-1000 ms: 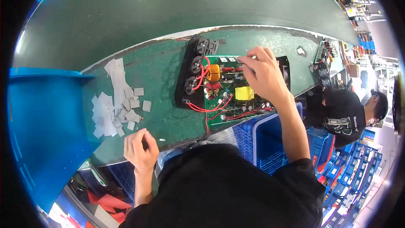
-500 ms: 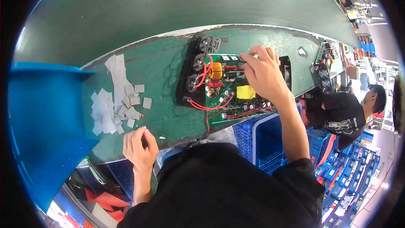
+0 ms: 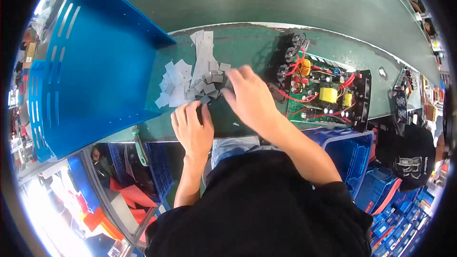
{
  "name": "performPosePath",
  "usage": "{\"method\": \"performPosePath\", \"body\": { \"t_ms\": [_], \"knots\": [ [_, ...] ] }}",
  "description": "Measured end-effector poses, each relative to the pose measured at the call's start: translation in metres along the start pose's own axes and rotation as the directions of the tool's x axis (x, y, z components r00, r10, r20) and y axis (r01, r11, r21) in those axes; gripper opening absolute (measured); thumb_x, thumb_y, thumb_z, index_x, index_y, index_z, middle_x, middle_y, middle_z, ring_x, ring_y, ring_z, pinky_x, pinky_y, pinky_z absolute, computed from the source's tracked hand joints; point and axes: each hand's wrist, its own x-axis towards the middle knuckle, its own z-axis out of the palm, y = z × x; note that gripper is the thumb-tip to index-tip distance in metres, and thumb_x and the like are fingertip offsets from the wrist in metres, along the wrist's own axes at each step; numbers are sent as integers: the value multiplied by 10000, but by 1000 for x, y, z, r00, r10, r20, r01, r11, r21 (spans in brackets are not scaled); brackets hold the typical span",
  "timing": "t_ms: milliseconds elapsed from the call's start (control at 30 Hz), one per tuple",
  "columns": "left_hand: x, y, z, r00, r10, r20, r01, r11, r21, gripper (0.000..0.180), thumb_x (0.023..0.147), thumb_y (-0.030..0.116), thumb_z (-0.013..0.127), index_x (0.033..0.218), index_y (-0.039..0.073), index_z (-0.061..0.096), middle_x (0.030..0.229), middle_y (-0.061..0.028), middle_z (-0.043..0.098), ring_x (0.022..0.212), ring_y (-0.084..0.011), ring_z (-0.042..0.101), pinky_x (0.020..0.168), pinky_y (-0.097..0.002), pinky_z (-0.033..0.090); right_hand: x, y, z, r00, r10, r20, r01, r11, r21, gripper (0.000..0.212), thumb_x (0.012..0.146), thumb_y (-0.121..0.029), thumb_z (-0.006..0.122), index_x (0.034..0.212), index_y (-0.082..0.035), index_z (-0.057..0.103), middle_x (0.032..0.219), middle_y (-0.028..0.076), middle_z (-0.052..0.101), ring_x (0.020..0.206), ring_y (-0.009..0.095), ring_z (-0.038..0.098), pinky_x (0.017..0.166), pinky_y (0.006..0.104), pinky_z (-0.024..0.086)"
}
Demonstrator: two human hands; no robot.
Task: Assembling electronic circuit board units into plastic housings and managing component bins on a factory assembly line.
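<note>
Small grey square pads (image 3: 209, 88) lie in a loose pile on the green bench, with white paper sheets (image 3: 177, 96) and long pale strips (image 3: 203, 50) next to them. My left hand (image 3: 193, 128) rests at the pile's near edge, fingers bent and apart, its tips by one dark grey pad (image 3: 204, 99). Over the pile's right side is my right hand (image 3: 252, 97), thumb and forefinger apart, nothing visible between them. To the right lies a green circuit board (image 3: 312, 102) with red wires, a yellow transformer (image 3: 328, 95), a copper coil and black end panels.
A large blue metal housing (image 3: 102, 71) with slots stands at the left. A green-handled tool (image 3: 140, 147) hangs at the bench's near edge. Blue crates (image 3: 350, 154) stand below at the right, near a person in black (image 3: 407, 157). Another board assembly (image 3: 404, 88) lies far right.
My right hand has left the circuit board and come left to the grey pads. My left hand has moved up to the pile and its fingers have spread. The view has swung left.
</note>
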Motion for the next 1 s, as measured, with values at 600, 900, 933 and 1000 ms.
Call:
{"method": "performPosePath", "body": {
  "t_ms": [600, 900, 933, 1000],
  "knots": [
    [14, 37, -29, 954, -191, 230, 292, 763, -576, 157, 925, 96, 618, 1057, 13, 636, 987, -75, 618, 901, -203, 574, 769, -321, 464, -7, -13, -35, 955, 235, 181, -297, 726, 620, 107, 847, -73, 675, 890, 12, 625, 717, 48, 640, 656, 97, 597, 606, 262, 480],
    [20, 48, -22, 522, -111, 846, 799, -284, -530, 63, 922, 62, 580, 929, 34, 636, 787, 4, 598, 665, -70, 534, 585, -209, 406, -59, -14, -76, 991, -115, -67, 129, 955, 268, 214, 876, -73, 684, 1084, -26, 662, 1049, 115, 629, 811, 181, 648, 680, 290, 533],
    [23, 51, -23, 502, -66, 863, 832, -239, -502, 47, 906, 55, 586, 911, 46, 632, 752, 10, 592, 634, -66, 532, 562, -205, 406, -65, -3, -73, 961, -246, -123, 262, 956, 132, 296, 809, -63, 691, 1102, -19, 672, 1119, 139, 596, 812, 232, 646, 676, 307, 535],
    [25, 59, -20, 459, -37, 888, 860, -233, -454, 44, 905, 57, 589, 905, 48, 633, 740, 14, 589, 624, -63, 528, 553, -205, 404, -73, 6, -87, 927, -367, -80, 367, 930, -16, 328, 775, -64, 686, 1099, -11, 673, 1112, 131, 600, 809, 220, 647, 672, 308, 533]
  ]
}}
